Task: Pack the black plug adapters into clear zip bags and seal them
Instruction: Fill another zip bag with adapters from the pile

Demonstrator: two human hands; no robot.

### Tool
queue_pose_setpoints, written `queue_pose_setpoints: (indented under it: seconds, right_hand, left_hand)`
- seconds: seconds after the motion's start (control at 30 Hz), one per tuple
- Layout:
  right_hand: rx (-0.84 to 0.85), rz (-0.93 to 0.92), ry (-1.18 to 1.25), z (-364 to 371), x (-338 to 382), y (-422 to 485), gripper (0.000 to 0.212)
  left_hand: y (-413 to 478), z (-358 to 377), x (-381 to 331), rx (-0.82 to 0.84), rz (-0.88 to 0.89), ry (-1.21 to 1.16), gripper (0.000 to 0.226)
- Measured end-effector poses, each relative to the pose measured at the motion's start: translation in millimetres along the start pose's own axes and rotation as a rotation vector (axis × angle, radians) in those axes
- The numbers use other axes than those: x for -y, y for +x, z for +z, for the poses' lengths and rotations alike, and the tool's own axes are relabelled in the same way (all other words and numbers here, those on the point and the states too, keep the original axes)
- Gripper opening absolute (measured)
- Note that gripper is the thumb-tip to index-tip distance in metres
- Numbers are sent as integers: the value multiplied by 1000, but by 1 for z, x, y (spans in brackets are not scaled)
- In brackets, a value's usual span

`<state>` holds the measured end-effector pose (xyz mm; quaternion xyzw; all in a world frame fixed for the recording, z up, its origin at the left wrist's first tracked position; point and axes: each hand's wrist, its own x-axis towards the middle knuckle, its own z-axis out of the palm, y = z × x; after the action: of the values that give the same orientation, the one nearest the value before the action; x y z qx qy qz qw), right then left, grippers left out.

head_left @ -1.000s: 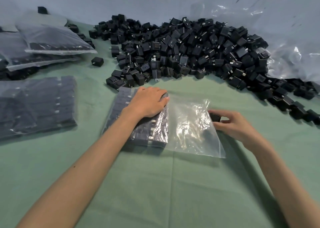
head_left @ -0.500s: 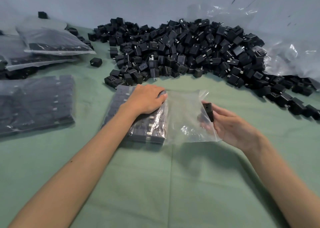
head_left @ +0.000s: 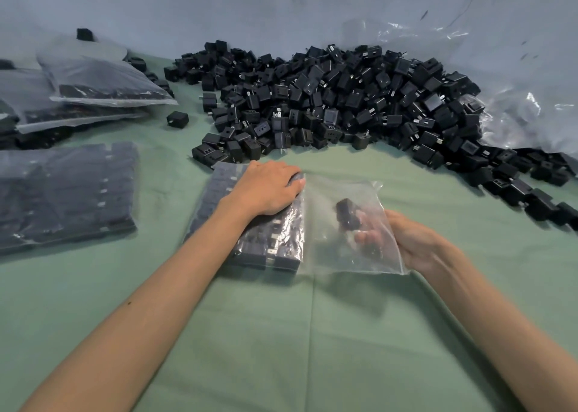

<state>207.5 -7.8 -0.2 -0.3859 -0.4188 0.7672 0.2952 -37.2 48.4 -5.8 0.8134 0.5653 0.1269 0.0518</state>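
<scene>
A clear zip bag [head_left: 325,249] lies on the green cloth, its left half filled with rows of black plug adapters [head_left: 272,246]. My left hand [head_left: 266,189] rests flat on top of those packed adapters. My right hand [head_left: 403,239] reaches into the bag's open right end, and its fingers, seen through the plastic, hold one black adapter [head_left: 347,216] inside the bag. A big heap of loose black adapters [head_left: 328,99] lies behind the bag.
A filled bag [head_left: 65,192] lies at the left, with more filled bags [head_left: 93,86] stacked at the far left back. One stray adapter [head_left: 177,119] sits alone. Crumpled clear plastic [head_left: 525,111] lies at the right against the grey wall.
My right hand has carried the adapter from the bag's mouth into the bag. My left hand has stayed on the packed rows.
</scene>
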Motion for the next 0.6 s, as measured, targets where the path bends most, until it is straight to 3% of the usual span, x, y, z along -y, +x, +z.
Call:
queue_pose_setpoints:
  seconds: [0.1,0.2,0.3,0.43,0.6]
  right_hand:
    - [116,-47,-262,6,4,3,52]
    - [146,-225,-606,15,7,4,26]
    - [123,-269,-705,27,9,10,24]
    - [140,-358,-1131,27,2,15,17]
    - [185,-272,-1071,33,0,27,36]
  left_hand:
    - [1,0,-1,4,-6,9,38]
    - [0,0,-2,-6,-1,10,37]
    - [-1,-1,-3,-2,-6,17,40]
    - [-1,-1,-2,8,-10,16,43]
    - [-1,0,-1,4,-4,12,43]
